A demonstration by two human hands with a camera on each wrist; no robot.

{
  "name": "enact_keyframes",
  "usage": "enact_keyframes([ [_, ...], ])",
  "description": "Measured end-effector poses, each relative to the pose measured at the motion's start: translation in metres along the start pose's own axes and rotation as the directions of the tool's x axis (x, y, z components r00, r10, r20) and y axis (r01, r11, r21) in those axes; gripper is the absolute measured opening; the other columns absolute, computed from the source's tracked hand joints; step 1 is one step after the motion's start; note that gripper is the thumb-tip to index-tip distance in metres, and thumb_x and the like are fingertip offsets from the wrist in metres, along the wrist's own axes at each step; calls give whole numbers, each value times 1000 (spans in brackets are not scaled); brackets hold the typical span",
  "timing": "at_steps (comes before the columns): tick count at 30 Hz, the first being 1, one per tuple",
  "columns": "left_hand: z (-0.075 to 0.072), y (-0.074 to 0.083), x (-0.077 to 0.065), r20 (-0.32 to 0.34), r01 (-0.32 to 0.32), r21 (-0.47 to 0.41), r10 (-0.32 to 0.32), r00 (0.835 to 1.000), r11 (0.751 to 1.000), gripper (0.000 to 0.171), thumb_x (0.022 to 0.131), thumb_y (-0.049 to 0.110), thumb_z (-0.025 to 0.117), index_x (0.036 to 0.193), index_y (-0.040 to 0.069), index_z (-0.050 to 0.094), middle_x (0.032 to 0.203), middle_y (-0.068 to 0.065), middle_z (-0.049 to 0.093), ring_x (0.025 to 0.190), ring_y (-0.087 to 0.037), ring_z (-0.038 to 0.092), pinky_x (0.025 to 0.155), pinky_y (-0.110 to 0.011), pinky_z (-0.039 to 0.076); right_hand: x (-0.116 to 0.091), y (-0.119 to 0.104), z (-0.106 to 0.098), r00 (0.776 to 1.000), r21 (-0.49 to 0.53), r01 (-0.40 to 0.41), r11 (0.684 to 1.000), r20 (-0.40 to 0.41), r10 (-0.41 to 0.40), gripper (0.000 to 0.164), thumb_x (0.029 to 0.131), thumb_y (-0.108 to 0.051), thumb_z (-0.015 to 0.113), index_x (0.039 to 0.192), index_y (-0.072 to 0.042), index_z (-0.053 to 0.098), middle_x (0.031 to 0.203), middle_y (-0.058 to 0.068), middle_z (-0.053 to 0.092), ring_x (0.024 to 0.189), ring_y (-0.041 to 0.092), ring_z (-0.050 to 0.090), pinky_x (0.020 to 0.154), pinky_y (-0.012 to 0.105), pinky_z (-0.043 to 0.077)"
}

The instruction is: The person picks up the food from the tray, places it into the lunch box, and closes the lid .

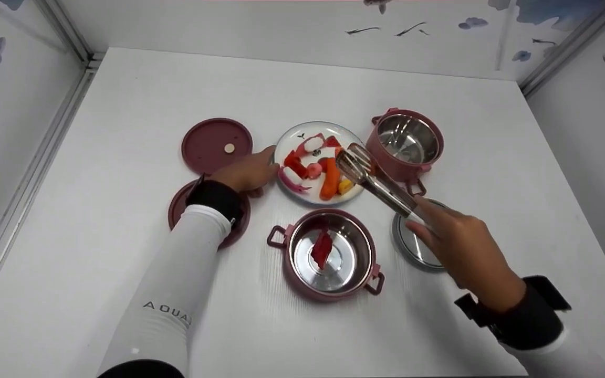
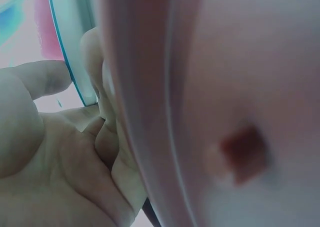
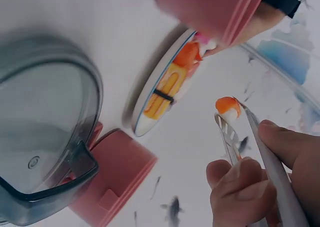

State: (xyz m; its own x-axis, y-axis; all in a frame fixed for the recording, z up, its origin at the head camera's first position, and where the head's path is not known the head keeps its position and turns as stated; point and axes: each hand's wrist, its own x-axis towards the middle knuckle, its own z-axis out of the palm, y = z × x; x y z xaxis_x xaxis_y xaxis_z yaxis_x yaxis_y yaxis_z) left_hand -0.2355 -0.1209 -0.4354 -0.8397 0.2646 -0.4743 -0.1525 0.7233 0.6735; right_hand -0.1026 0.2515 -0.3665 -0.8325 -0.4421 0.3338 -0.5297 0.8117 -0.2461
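Observation:
My left hand (image 1: 250, 170) pinches the left rim of a white plate (image 1: 293, 144), with the thumb (image 2: 47, 79) over the edge. Toy food lies on the plate, including an orange carrot-like piece (image 1: 330, 179) and a yellow piece (image 1: 345, 186). In my right hand (image 1: 462, 249) I grip metal tongs (image 1: 389, 195), their tips over the plate's right side. The right wrist view shows an orange-and-white piece (image 3: 228, 108) between the tong tips. A pink pot (image 1: 329, 295) in front of the plate holds a dark red piece (image 1: 322, 249).
A second pink pot (image 1: 378, 153) stands at the plate's right, its visible inside bare. A glass lid (image 1: 413, 247) lies under my right hand. Two maroon round lids (image 1: 213, 144) lie left of the plate, the nearer one partly under my left wrist. White walls surround the table's far sides.

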Motion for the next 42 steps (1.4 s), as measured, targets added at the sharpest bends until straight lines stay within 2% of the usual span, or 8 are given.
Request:
enact_keyframes([
  [8, -2, 2, 0, -1, -1, -15, 1, 1000, 1000, 61, 105, 41, 34, 161, 33, 9, 88, -9, 52, 53, -17, 55, 49, -28, 46, -41, -26, -13, 999, -40, 18, 999, 31, -17, 52, 79, -15, 84, 127, -7, 68, 81, 6, 74, 64, 10, 67, 53, 25, 55],
  [12, -3, 2, -2, -7, 4, -15, -4, 1000, 1000, 61, 105, 40, 34, 161, 34, 9, 90, -10, 53, 53, -17, 54, 49, -28, 45, -57, -34, -11, 999, -45, 29, 999, 43, -27, 54, 77, -15, 86, 127, -9, 69, 82, 4, 73, 66, 9, 68, 55, 22, 55],
  [17, -4, 3, -2, -19, 11, 6, -11, 1000, 1000, 62, 104, 40, 34, 161, 33, 9, 108, -13, 58, 53, -16, 55, 50, -27, 45, -70, -41, -3, 996, -38, 37, 999, 81, -34, 56, 76, -18, 87, 128, -14, 69, 85, 3, 74, 67, 8, 67, 56, 24, 53],
  [20, -2, 2, -1, -16, 27, 4, -27, 1000, 1000, 61, 104, 39, 34, 161, 33, 11, 104, -11, 59, 54, -17, 57, 50, -27, 46, -72, -44, 1, 993, -24, 37, 999, 109, -35, 55, 76, -20, 87, 128, -16, 69, 83, -1, 72, 65, 4, 63, 56, 22, 50],
  [25, -2, 1, -2, -31, 30, -6, -30, 999, 1000, 61, 104, 39, 35, 160, 35, 12, 84, -9, 57, 52, -17, 56, 48, -27, 45, -68, -45, 3, 993, -26, 46, 999, 107, -43, 55, 76, -21, 87, 128, -16, 69, 82, -1, 72, 64, 5, 62, 55, 23, 50],
  [31, -1, -1, -6, -8, 48, -25, -48, 999, 999, 60, 105, 39, 35, 160, 36, 10, 83, -8, 53, 54, -17, 55, 49, -27, 45, -58, -39, -3, 995, -27, 71, 997, 65, -70, 57, 75, -19, 87, 129, -14, 68, 85, 4, 74, 68, 11, 69, 58, 27, 56],
  [35, -3, -1, -8, -10, 49, -13, -49, 999, 999, 61, 105, 40, 35, 161, 35, 10, 84, -8, 54, 54, -18, 55, 49, -28, 45, -39, -27, -5, 998, -15, 31, 999, 51, -30, 53, 79, -17, 84, 129, -10, 68, 82, 6, 73, 64, 9, 67, 53, 23, 55],
  [42, -3, -1, -9, -22, 40, 4, -40, 999, 999, 59, 105, 39, 34, 160, 35, 12, 85, -8, 55, 54, -18, 56, 49, -28, 46, 5, 5, 10, 998, -10, -24, 1000, 60, 25, 48, 87, -16, 78, 131, -4, 64, 89, 15, 75, 73, 26, 72, 66, 43, 60],
])
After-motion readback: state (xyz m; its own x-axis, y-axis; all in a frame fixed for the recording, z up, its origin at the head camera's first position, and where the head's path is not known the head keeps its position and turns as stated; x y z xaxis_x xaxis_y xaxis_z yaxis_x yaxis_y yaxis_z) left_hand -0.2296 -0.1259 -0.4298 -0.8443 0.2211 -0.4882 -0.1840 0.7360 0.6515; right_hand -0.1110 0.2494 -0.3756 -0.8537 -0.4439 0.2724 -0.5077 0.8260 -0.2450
